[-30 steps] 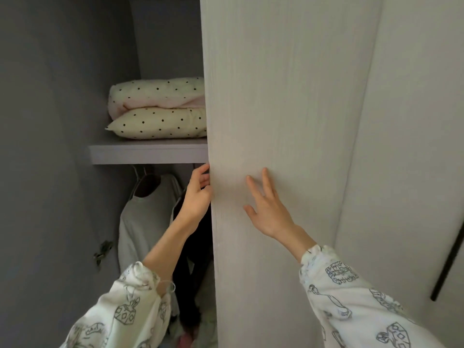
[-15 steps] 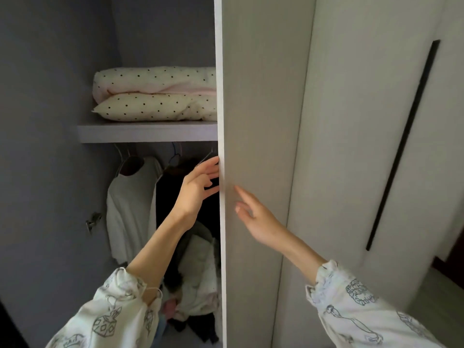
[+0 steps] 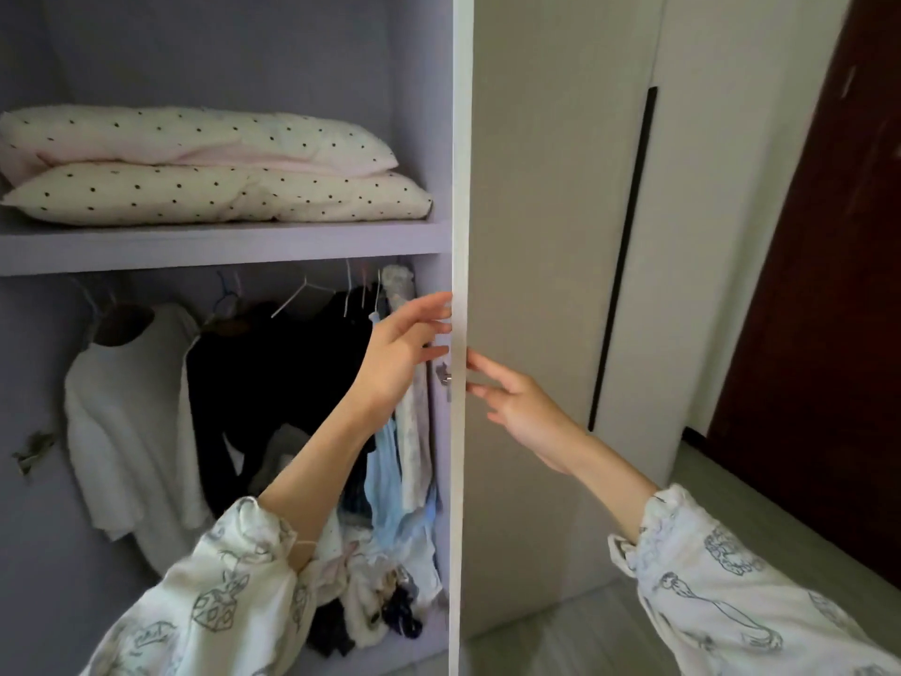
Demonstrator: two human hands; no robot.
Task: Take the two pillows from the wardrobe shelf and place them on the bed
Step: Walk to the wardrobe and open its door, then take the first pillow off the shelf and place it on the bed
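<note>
**Wardrobe open, pillows on the shelf**

The wardrobe door (image 3: 536, 285) stands open, seen almost edge-on, with its thin white edge running from top to bottom of the view. To its left is the inside of the wardrobe, grey and shady. A long shelf (image 3: 219, 248) crosses it from side to side.

Two spotted pillows lie on that shelf, one on the other. The top pillow (image 3: 195, 136) sits toward the shelf's back — it is cream with a bit of pink at the fold. The bottom pillow (image 3: 219, 195) reaches closer to the shelf's front edge and its right end.

Under the shelf, clothes hang from hangers: a white top (image 3: 127, 422) on the left, dark clothes (image 3: 273, 383) in the middle, pale blue ones on the right. More clothes lie in a heap at the bottom.

The left hand (image 3: 400, 353) is open, fingers spread, tips right at the door's edge. The right hand (image 3: 521, 407) is open too, just beside the door's outer face — neither holds anything. Both sleeves are white with drawings.
</note>
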